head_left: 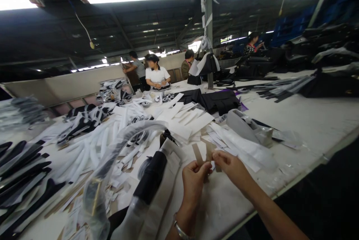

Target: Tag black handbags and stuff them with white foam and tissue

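Both my hands are close together above the near part of the table, pinching thin brown strips (198,154) that look like card or paper. My left hand (194,180), with a bracelet at the wrist, closes thumb and fingers on the strips' lower part. Just right of it, my right hand (228,163) pinches a wider brown piece (209,151) near its edge. Whether the strips are joined cannot be made out. Left of my hands lies a black tubular handle (151,176) beside clear plastic wrap (97,195).
White strips (185,118) and white tubes (95,146) heap over the table (316,128). Black pieces (22,172) lie far left, black fabric (215,100) further back. A plastic-wrapped grey item (244,126) sits right. A metal post (209,27) rises behind; several people work beyond.
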The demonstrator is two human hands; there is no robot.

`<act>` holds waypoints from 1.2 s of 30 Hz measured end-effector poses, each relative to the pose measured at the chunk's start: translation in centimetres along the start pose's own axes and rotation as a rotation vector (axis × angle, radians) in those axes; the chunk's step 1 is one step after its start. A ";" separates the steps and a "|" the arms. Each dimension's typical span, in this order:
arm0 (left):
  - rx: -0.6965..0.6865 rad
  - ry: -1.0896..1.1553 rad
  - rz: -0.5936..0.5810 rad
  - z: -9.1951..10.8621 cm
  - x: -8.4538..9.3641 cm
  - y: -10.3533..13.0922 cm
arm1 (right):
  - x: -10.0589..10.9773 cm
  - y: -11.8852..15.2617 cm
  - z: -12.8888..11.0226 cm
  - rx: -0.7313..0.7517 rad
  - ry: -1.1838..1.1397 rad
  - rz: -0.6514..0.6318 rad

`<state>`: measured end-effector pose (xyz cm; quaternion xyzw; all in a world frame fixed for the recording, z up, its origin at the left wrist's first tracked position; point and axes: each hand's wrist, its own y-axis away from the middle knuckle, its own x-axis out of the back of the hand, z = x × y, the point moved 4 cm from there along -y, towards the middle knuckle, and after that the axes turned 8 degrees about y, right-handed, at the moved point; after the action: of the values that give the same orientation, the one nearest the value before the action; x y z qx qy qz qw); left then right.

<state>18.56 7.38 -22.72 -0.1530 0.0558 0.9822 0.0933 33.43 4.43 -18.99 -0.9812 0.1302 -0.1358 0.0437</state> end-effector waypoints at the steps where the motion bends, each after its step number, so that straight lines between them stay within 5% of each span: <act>1: -0.001 -0.011 -0.010 0.0 -0.4 0.0 | -0.5 0.0 0.2 -0.011 -0.002 -0.016; 7: -0.008 -0.078 -0.091 0.6 -1.8 0.0 | 0.9 -1.1 1.1 -0.091 -0.395 0.247; 13: -0.085 -0.339 0.014 3.5 -1.3 0.0 | 1.8 -1.7 0.2 -0.140 -0.445 0.157; 16: -0.243 -0.449 0.015 8.3 -1.2 3.4 | 0.9 -1.2 0.0 -0.147 -0.394 0.075; 19: -0.577 -0.713 -0.078 14.9 -1.0 10.1 | -0.6 0.3 -0.3 -0.174 -0.334 -0.025; 21: -0.918 -0.817 0.131 19.7 1.3 15.1 | -1.8 1.9 -0.9 -0.192 -0.319 -0.123; 23: -1.049 -0.924 0.445 23.4 5.4 18.3 | -3.2 3.5 -2.1 -0.185 -0.321 -0.234; 26: -0.760 -0.869 0.628 25.8 13.4 17.7 | -5.1 5.3 -4.4 -0.133 -0.305 -0.332; 30: -0.379 -0.708 0.438 23.7 21.3 12.0 | -7.5 6.5 -6.9 -0.081 -0.283 -0.369; 33: -0.205 -0.710 0.256 20.5 22.9 7.7 | -8.8 7.2 -8.6 -0.088 -0.279 -0.311; 36: -0.109 -0.690 0.128 18.3 21.9 3.8 | -9.7 7.8 -10.4 -0.090 -0.248 -0.268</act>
<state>-8.02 9.82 -11.94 0.1869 -0.0219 0.9814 0.0365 19.66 -1.04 -12.40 -0.9999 -0.0020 -0.0122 -0.0031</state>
